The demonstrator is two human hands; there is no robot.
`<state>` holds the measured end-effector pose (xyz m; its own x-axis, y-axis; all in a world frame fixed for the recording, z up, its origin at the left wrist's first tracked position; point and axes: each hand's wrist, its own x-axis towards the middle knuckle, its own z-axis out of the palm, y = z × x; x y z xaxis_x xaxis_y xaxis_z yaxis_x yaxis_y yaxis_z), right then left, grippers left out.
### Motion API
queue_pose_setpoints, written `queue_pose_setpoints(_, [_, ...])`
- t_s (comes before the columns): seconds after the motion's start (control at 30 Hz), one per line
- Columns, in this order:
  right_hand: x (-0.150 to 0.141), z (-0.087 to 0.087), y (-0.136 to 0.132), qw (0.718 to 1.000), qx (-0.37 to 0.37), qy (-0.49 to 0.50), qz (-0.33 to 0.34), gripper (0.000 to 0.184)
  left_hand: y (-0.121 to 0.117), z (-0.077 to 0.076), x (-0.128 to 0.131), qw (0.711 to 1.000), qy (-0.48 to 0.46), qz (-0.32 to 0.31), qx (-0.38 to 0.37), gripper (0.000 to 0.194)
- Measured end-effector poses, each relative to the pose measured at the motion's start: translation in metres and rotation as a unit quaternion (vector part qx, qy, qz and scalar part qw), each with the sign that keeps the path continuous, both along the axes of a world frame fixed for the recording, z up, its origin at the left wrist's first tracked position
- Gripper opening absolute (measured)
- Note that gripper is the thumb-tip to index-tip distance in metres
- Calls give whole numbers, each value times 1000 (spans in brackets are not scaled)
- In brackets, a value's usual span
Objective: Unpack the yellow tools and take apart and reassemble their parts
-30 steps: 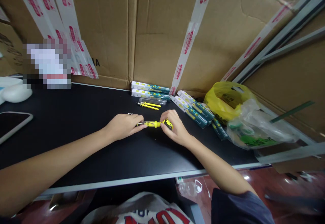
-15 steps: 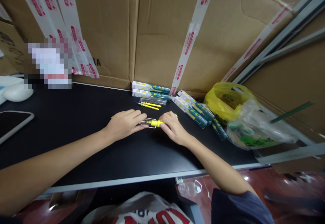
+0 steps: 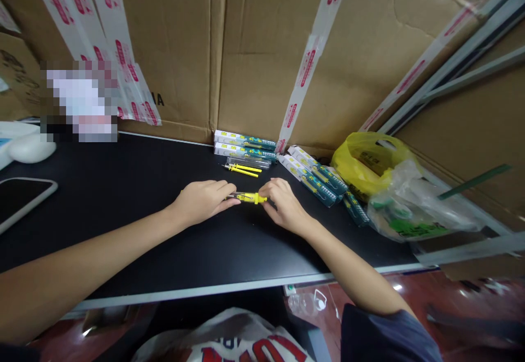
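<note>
A slim yellow and clear pen-like tool (image 3: 248, 198) lies sideways between my two hands, just above the black table. My left hand (image 3: 202, 202) is closed round its clear end, fingers over the top and thumb underneath, hiding much of that part. At the yellow end, my right hand (image 3: 284, 203) is closed, with thumb and fingertips pinching the tip. A thin metal piece runs along the barrel. Just beyond my hands lie yellow sticks (image 3: 243, 170) with dark tips, and a clear plastic tube (image 3: 254, 163) behind them.
White and teal printed boxes (image 3: 246, 149) lie at the back, with more boxes (image 3: 315, 179) angled to the right. A yellow plastic bag (image 3: 348, 159) and a clear bag (image 3: 410, 209) stand at the right. A phone (image 3: 24, 200) rests at the left. Cardboard (image 3: 176, 50) walls the back edge.
The thin metal loop that stood out around the tool's barrel now lies close along it, and the tool appears turned. My right hand has shifted slightly at the yellow end.
</note>
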<state>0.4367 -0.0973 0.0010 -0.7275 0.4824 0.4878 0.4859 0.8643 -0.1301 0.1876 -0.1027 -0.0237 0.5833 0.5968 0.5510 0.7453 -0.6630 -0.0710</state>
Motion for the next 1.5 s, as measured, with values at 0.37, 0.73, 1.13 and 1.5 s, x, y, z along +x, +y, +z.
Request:
queue_pose_setpoints(0.37, [-1,1,-4,996,-68,16,-52,13,-2,3,1,999,11,4,33,34])
queue_pose_setpoints(0.73, [-2,-2,1,994,-95,-39,-45,27,-5,8,1,996,43,4,84,25])
queue_pose_setpoints(1.13, [3,-6,6,999,-34,42,0,11,-4,6,1,998,12,0,60,31])
queue_pose_setpoints(1.5, [0,-2,-2,998,-46,9,-50,8,-2,2,-1,996,29,-22,83,29])
